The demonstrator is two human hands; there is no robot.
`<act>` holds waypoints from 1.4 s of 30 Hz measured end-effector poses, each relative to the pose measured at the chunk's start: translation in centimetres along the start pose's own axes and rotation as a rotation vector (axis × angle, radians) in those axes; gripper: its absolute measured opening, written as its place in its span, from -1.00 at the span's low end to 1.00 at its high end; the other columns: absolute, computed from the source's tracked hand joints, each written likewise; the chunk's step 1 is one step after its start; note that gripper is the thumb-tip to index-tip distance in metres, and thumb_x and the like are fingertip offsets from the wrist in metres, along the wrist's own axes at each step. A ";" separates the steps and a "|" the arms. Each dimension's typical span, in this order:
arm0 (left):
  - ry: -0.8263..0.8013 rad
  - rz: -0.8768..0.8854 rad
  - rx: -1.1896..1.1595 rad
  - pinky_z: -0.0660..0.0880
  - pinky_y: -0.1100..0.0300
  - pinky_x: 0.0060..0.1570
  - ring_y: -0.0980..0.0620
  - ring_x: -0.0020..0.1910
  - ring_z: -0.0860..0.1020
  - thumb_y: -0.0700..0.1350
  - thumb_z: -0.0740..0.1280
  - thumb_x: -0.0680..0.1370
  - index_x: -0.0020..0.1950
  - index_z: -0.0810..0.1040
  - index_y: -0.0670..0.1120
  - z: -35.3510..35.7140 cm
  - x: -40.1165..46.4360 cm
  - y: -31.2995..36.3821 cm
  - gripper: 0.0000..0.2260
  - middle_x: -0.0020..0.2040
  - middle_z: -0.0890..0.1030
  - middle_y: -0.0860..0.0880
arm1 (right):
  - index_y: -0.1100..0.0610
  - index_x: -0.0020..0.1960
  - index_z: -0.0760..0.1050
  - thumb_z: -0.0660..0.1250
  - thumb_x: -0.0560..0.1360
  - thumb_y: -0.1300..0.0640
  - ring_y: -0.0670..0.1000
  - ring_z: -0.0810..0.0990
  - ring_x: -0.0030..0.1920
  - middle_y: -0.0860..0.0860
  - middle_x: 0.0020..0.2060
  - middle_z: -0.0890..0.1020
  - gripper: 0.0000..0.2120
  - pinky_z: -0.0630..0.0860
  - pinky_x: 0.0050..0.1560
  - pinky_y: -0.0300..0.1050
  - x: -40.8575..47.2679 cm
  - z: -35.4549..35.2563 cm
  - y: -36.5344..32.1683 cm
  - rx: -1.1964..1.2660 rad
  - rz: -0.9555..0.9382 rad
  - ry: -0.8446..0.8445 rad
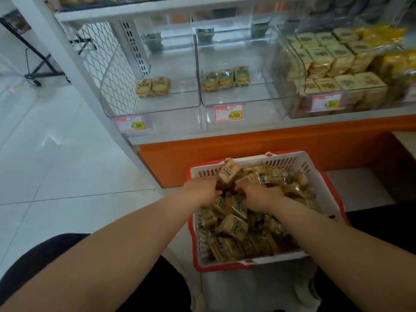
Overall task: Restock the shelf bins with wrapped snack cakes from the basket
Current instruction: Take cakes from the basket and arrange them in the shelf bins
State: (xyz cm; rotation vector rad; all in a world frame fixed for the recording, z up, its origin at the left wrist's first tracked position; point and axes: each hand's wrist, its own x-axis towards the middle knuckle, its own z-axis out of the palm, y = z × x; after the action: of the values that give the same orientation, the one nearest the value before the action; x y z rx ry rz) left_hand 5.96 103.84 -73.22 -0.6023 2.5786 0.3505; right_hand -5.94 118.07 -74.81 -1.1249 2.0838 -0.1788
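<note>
A white basket with a red rim (324, 176) stands on the floor below the shelf, heaped with wrapped snack cakes (234, 226). My left hand (202, 188) grips one tan wrapped cake (228, 172), tilted up above the pile at the basket's far left. My right hand (254, 192) reaches into the pile beside it, fingers curled among the cakes; what it holds is hidden. Above, the clear left bin (157, 104) holds two cakes (153, 86), the middle bin (247, 95) three cakes (226, 78), and the right bin (292, 64) is packed full.
Price tags reading 8.00 (229, 113) hang on the bin fronts. An orange base panel (270, 147) runs under the shelf. A white upright post (94, 86) and wire mesh side stand at the left, with tiled floor (56, 165) and a black stand (38, 68) beyond.
</note>
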 end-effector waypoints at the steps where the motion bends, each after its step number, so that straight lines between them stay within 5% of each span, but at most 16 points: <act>1: -0.054 -0.048 -0.061 0.48 0.07 -0.02 -0.11 0.17 0.56 0.08 0.15 0.66 0.45 0.33 0.02 0.7 0.2 -0.1 -0.63 0.27 0.56 -0.09 | -0.01 0.41 0.34 0.24 0.56 0.17 0.06 0.54 0.14 0.02 0.21 0.55 -0.57 0.54 0.08 -0.02 -0.1 0.1 0.0 -0.013 0.013 -0.034; 12: -0.239 -0.107 -0.319 0.52 0.08 0.07 -0.09 0.08 0.57 -0.15 0.31 0.59 0.20 0.52 -0.12 -2.1 2.9 0.6 -0.81 0.13 0.58 -0.16 | 0.04 0.43 0.32 0.20 0.59 0.19 0.09 0.56 0.14 0.09 0.23 0.56 -0.58 0.53 0.08 -0.06 2.3 -0.6 -0.9 0.152 0.015 0.058; 17: -0.313 -0.144 -0.690 0.63 0.06 0.07 -0.03 -0.02 0.67 -0.26 0.40 0.53 0.23 0.57 -0.22 -7.5 2.9 -0.3 -0.73 0.06 0.63 -0.13 | 0.07 0.52 0.19 0.07 0.66 -0.12 0.12 0.52 0.23 0.07 0.33 0.47 -0.50 0.46 0.11 -0.10 1.3 -2.4 -2.1 0.358 0.035 -0.017; 20: -0.288 -0.139 -0.919 0.64 0.05 0.01 -0.09 0.06 0.65 -0.38 0.35 0.53 0.32 0.45 -0.15 -8.3 1.3 -0.8 -0.62 0.18 0.56 -0.15 | 0.07 0.46 0.29 0.24 0.59 -0.17 0.06 0.59 0.14 0.01 0.20 0.56 -0.47 0.55 0.19 0.05 0.8 -2.6 -1.3 0.727 0.094 -0.065; 24: -0.228 -0.078 -1.140 0.65 0.05 -0.05 -0.13 0.09 0.65 -0.43 0.35 0.50 0.32 0.40 0.02 -8.5 -0.6 -0.7 -0.49 0.28 0.48 -0.14 | 0.15 0.29 0.49 0.37 0.55 0.00 0.18 0.59 0.15 0.12 0.11 0.64 -0.63 0.53 0.19 0.11 -0.7 -2.7 -0.7 0.891 0.029 0.044; 27: -0.145 0.002 -0.980 0.63 0.04 0.06 -0.05 0.12 0.62 -0.34 0.42 0.49 0.25 0.44 -0.01 -8.9 -2.3 0.0 -0.59 0.26 0.52 -0.10 | 0.13 0.22 0.52 0.38 0.54 0.06 0.09 0.60 0.12 0.06 0.06 0.66 -0.71 0.51 0.02 -0.09 -2.0 -3.6 -0.6 1.008 -0.017 0.145; 29: -0.044 0.075 -0.703 0.55 0.05 0.21 0.00 0.23 0.53 -0.22 0.50 0.46 0.35 0.39 0.02 -9.1 -3.2 0.2 -0.47 0.37 0.46 -0.08 | 0.17 0.23 0.48 0.40 0.53 0.09 0.08 0.65 0.07 0.07 0.04 0.68 -0.68 0.59 0.04 -0.06 -2.6 -4.4 -0.6 1.107 -0.029 0.180; 32: 0.126 0.241 -0.256 0.37 0.07 0.39 0.02 0.47 0.25 -0.10 0.55 0.41 0.59 0.06 0.15 -9.7 -4.3 0.2 -0.09 0.58 0.07 0.06 | 0.17 0.20 0.50 0.40 0.52 0.13 0.10 0.68 0.03 0.09 0.01 0.70 -0.71 0.61 0.12 0.05 -3.6 -6.0 -1.1 1.134 -0.097 0.214; 34: 0.223 0.363 -0.060 0.36 0.06 0.40 0.04 0.52 0.17 -0.06 0.53 0.43 0.61 -0.09 0.18 -10.3 -5.0 0.0 -0.02 0.59 -0.07 0.16 | 0.20 0.16 0.53 0.40 0.51 0.15 0.13 0.68 0.02 0.11 -0.01 0.70 -0.76 0.60 0.12 0.04 -4.4 -7.0 -2.1 1.112 -0.169 0.219; 37: 0.329 0.437 0.051 0.38 0.14 0.31 0.01 0.49 0.25 -0.03 0.46 0.49 0.62 -0.14 0.09 -11.5 -5.8 -0.6 -0.08 0.58 -0.06 0.13 | 0.22 0.10 0.56 0.39 0.52 0.19 0.09 0.69 -0.05 0.12 -0.07 0.70 -0.82 0.62 0.02 -0.06 -4.9 -9.1 -4.0 1.091 -0.247 0.229; 40: 0.379 0.414 0.029 0.47 0.19 0.02 0.01 0.19 0.49 0.01 0.45 0.49 0.60 -0.19 0.17 -13.3 -6.6 -1.6 -0.07 0.52 -0.03 0.14 | 0.24 0.13 0.57 0.39 0.52 0.18 0.08 0.69 -0.08 0.14 -0.06 0.70 -0.78 0.60 -0.06 -0.12 -4.6 -11.6 -6.6 1.020 -0.319 0.235; 42: 0.389 0.406 -0.008 0.45 0.23 -0.07 0.08 0.07 0.48 0.03 0.46 0.48 0.60 -0.16 0.19 -14.9 -7.2 -2.5 -0.08 0.52 -0.06 0.17 | 0.18 0.14 0.58 0.42 0.51 0.13 0.08 0.70 -0.06 0.12 -0.05 0.70 -0.76 0.61 -0.07 -0.13 -3.8 -13.4 -8.6 0.930 -0.362 0.286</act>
State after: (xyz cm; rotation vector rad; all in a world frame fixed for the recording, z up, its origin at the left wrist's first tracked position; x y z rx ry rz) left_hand 7.19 99.11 -57.23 -0.1485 3.0763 0.4077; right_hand -7.97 112.90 -59.46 -0.8775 1.6486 -1.3862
